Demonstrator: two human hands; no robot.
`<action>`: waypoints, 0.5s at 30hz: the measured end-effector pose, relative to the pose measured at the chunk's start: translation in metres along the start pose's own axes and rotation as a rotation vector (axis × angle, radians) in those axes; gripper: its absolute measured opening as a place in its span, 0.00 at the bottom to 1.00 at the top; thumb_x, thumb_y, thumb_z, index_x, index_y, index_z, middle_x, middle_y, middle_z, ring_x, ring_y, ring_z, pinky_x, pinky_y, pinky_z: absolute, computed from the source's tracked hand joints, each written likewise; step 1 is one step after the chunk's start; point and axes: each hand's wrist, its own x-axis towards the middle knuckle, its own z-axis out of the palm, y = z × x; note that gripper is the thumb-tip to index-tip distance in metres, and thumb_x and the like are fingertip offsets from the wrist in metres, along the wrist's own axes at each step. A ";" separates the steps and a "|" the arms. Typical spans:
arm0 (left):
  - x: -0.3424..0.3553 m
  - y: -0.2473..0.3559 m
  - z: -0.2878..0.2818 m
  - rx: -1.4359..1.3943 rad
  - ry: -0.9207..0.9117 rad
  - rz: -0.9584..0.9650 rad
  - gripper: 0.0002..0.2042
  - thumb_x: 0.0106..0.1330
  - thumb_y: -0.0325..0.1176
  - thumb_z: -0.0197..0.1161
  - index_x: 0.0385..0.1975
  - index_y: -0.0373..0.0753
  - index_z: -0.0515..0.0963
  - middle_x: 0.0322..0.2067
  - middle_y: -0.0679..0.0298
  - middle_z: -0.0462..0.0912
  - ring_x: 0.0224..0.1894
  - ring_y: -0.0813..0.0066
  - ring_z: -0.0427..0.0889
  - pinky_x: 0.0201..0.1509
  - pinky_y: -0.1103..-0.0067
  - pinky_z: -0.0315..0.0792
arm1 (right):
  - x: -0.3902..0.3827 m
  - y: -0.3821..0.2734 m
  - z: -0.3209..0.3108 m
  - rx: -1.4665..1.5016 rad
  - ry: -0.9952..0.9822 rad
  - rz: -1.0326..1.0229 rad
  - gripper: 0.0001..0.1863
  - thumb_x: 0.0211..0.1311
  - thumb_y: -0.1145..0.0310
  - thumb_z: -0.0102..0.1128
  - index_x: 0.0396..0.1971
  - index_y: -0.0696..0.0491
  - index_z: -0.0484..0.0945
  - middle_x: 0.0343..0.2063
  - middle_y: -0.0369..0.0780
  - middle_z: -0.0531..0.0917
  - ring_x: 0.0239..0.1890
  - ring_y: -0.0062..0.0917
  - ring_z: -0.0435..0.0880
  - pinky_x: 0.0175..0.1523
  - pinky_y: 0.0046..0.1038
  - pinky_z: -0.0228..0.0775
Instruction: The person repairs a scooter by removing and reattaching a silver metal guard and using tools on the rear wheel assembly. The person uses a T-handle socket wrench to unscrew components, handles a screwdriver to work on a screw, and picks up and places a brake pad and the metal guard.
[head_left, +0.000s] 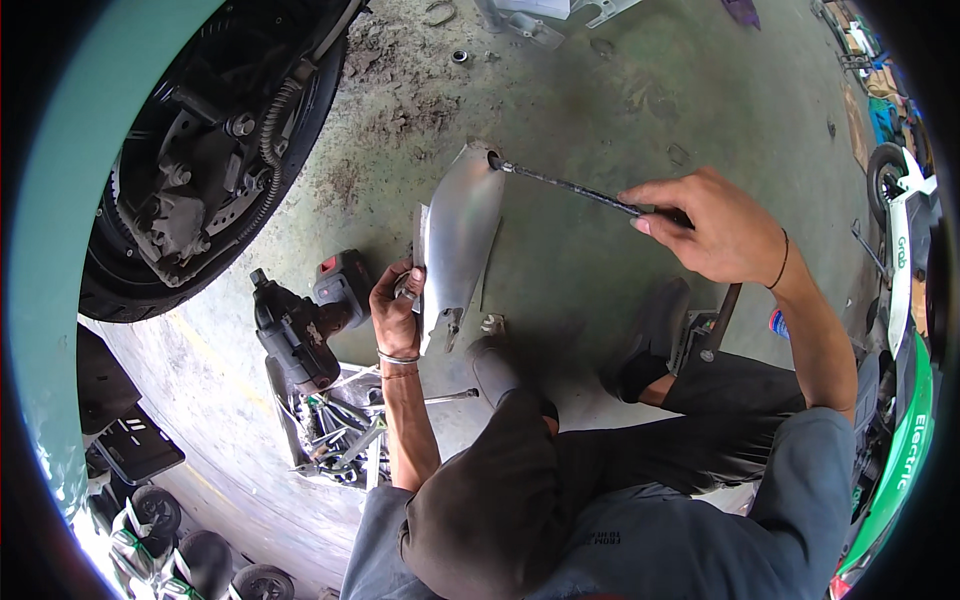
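A curved silver metal panel (460, 230) stands low in the middle, with a dark hole at its top end. My left hand (398, 305) grips its left edge with closed fingers, thumb on the near face. In my right hand (705, 222) is a long dark metal rod (570, 185), possibly a screwdriver, its far end at that hole; whether it is inside cannot be told for sure. Left of my left hand are a cordless impact driver (300, 335) and a battery-sized dark block (343, 285) at its base.
A black wheel and brake assembly (200, 170) fills the upper left. Assorted hand tools (340, 435) lie below the driver. My feet (495, 370) are by the panel. A white and green scooter body (905, 420) lines the right side. Loose parts (530, 25) lie at the top.
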 end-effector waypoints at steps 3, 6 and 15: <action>-0.008 0.011 0.010 0.213 0.046 0.062 0.14 0.57 0.31 0.72 0.39 0.32 0.79 0.30 0.67 0.84 0.32 0.85 0.75 0.38 0.87 0.67 | -0.001 -0.001 0.004 -0.004 -0.023 0.045 0.13 0.61 0.75 0.58 0.46 0.60 0.79 0.16 0.46 0.72 0.15 0.26 0.65 0.25 0.30 0.58; -0.020 0.021 0.025 0.336 0.098 0.175 0.15 0.55 0.28 0.74 0.40 0.33 0.78 0.30 0.64 0.85 0.32 0.84 0.78 0.37 0.85 0.71 | -0.003 0.013 0.029 0.150 0.050 0.104 0.13 0.63 0.74 0.57 0.46 0.61 0.78 0.17 0.41 0.74 0.17 0.21 0.67 0.27 0.27 0.61; -0.058 0.045 0.047 0.689 -0.063 0.490 0.21 0.44 0.29 0.78 0.39 0.34 0.78 0.30 0.56 0.86 0.34 0.71 0.86 0.35 0.78 0.77 | -0.035 0.116 0.116 0.548 0.292 0.269 0.14 0.64 0.71 0.60 0.47 0.58 0.76 0.25 0.33 0.77 0.26 0.15 0.71 0.33 0.21 0.65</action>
